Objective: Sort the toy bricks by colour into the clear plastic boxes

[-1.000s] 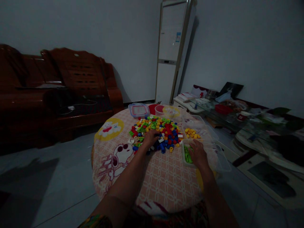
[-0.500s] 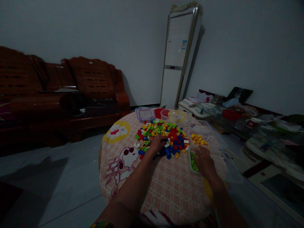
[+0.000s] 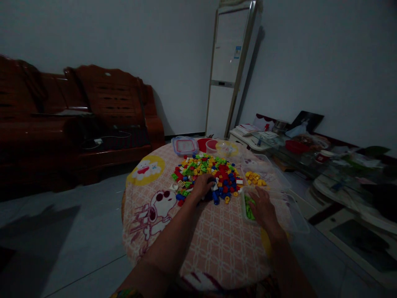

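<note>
My left hand [image 3: 201,186] rests at the near side of a pile of mixed toy building bricks [image 3: 204,165], fingers curled down among them. A white brick [image 3: 214,187] and blue bricks lie by its fingertips; what the fingers hold, if anything, is hidden. On the right, my right hand [image 3: 263,207] lies over a clear plastic box [image 3: 242,212] that has green bricks [image 3: 249,207] inside. Its fingers are extended over the box's right part, and no brick shows in them. Behind that box, yellow bricks [image 3: 254,179] sit in another clear container [image 3: 281,178].
A patterned cloth [image 3: 223,244] covers the round table. At its back stand a lidded box [image 3: 185,146] and a clear round tub [image 3: 211,145]. A wooden sofa [image 3: 108,103] is left, a tall white cabinet-like unit [image 3: 228,62] behind, a cluttered glass table [image 3: 279,142] right.
The whole view has shifted slightly, so the table appears a little further left. Both hands stay at nearly the same places, the left at the pile and the right over the green bricks' box.
</note>
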The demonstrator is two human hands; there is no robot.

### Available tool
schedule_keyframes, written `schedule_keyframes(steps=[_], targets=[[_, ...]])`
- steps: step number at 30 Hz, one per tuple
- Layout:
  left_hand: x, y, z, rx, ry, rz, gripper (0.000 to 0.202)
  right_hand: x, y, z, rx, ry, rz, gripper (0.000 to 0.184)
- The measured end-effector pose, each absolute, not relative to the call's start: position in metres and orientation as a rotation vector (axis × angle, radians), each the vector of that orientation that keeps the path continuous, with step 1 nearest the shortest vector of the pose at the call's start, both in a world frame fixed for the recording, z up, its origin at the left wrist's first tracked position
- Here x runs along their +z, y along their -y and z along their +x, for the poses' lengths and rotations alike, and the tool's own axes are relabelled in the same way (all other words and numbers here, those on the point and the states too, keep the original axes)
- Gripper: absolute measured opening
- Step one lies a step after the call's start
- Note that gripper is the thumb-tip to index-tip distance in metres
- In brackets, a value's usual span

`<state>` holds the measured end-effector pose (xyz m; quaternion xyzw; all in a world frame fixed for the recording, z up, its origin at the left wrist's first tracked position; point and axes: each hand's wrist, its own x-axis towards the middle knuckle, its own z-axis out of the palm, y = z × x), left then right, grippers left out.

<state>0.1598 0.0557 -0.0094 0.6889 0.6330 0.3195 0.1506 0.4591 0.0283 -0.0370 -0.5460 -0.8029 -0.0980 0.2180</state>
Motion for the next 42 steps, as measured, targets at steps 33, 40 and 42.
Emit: schedule_keyframes(steps=[33,40,42], targets=[[-0.015,-0.059,0.162,0.982,-1.811,1.971,0.038,-0.030,-0.022,0.457,-0.217,2.212,-1.539,0.031],[-0.018,-0.061,0.157,1.169,-1.887,1.887,0.035,-0.031,-0.022,0.458,-0.219,2.205,-1.515,0.031],[-0.016,-0.061,0.151,1.250,-1.936,1.828,0.033,-0.032,-0.023,0.459,-0.220,2.209,-1.501,0.031]])
